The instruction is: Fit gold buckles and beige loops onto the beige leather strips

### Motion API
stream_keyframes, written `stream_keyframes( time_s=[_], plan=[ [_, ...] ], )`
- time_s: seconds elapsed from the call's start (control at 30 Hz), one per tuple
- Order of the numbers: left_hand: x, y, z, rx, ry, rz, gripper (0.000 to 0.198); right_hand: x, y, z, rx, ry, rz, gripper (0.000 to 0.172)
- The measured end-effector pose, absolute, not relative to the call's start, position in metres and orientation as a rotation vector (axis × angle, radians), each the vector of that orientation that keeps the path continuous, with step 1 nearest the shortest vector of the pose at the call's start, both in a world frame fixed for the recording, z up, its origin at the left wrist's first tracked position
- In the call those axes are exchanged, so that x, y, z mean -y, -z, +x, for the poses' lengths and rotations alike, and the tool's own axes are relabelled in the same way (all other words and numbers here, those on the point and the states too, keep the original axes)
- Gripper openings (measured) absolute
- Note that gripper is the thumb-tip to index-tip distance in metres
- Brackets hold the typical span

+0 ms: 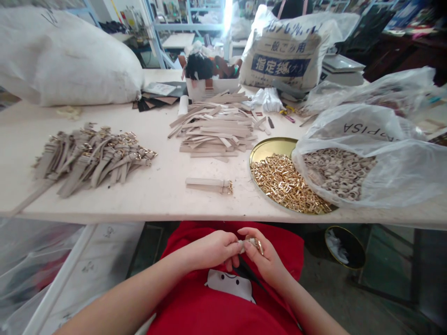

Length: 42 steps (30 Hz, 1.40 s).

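Above my lap, just off the table's front edge, both hands meet on one small strap. My left hand (223, 249) pinches the beige strap (241, 246), most of which its fingers hide. Fingers of my right hand (263, 260) close round the strap's other end, where a gold buckle (259, 246) shows. In front of me on the table lie beige straps with gold buckles (209, 185), side by side. Beyond them is a pile of plain beige strips (216, 125). To the right, a round gold tray (268, 145) bears many loose gold buckles (286, 181).
A heap of buckled straps (94, 158) lies on the left of the table (167, 204). At right, an open plastic bag (398, 181) holds small beige loops (338, 172). Large white sacks (70, 60) and a white box (213, 90) stand at the back. A bin (345, 246) is below right.
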<state>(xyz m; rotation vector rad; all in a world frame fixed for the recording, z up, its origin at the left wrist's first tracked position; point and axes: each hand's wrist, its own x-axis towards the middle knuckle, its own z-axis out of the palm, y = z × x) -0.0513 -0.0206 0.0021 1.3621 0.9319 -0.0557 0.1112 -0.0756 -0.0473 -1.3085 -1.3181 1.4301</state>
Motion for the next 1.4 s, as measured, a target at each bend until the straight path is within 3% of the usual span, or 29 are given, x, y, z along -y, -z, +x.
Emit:
stream_keyframes(
  time_s=[0.43,0.67,0.93,1.2,1.4],
  plan=[
    [0.026,0.004,-0.048,-0.921,0.016,1.324,0.038,0.071,0.041,0.115,1.453,-1.437,-1.274,0.025],
    [0.014,-0.007,-0.053,-1.008,0.067,1.633,0.038,0.066,0.045,0.120,1.499,-1.212,-1.385,0.026],
    [-0.017,-0.010,-0.059,-1.010,-0.020,1.833,0.041,0.028,0.044,0.104,1.486,-1.279,-1.341,0.031],
    [-0.122,0.013,-0.085,-1.504,-0.227,2.360,0.037,-0.087,0.053,0.074,1.844,-0.544,-1.514,0.034],
    [-0.163,0.028,-0.089,-1.520,-0.211,2.404,0.030,-0.093,0.088,0.065,2.000,-0.381,-1.447,0.041]
  ],
)
